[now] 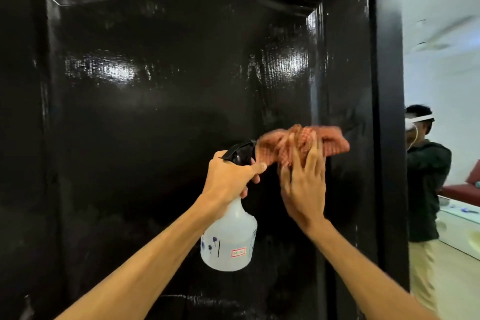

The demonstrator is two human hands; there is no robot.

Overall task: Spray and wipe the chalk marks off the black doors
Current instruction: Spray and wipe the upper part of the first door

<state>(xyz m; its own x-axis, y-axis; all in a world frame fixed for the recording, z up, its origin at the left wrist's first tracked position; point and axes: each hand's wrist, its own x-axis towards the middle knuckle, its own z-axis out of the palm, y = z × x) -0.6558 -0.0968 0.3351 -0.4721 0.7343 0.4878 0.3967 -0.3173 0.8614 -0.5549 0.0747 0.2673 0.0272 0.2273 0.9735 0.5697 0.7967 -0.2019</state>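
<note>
One door [155,112], one bottle [231,239], one cloth [335,144], two hands [228,176] [302,189], one bystander [426,176].

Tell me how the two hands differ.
The left hand curls round the neck of the spray bottle; the right hand lies flat, fingers straight, pressing the checked cloth on the door. The left hand is over the panel, the right hand nearer its right edge. Both are raised.
</note>
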